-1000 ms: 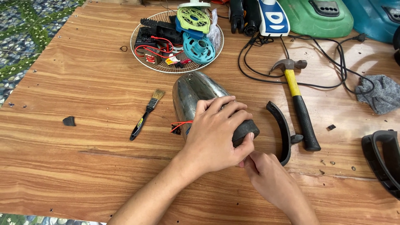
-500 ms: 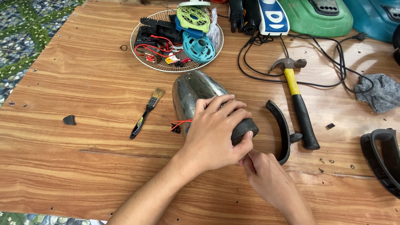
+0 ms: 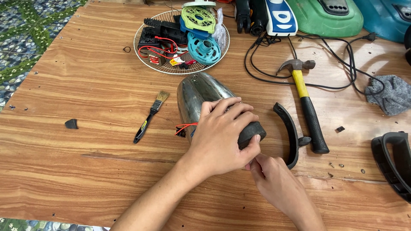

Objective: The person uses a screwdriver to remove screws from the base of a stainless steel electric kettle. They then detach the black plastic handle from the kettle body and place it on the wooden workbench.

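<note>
Head view: left hand clamps over the black end of the chrome housing, which lies mid-table with red wires at its side; right hand pinches narrowly at that end's lower edge, contents not discernible. Judged step: working the end piece; next move calls for a steady hold and fine fingertip control. Brush and hammer lie apart.
</note>
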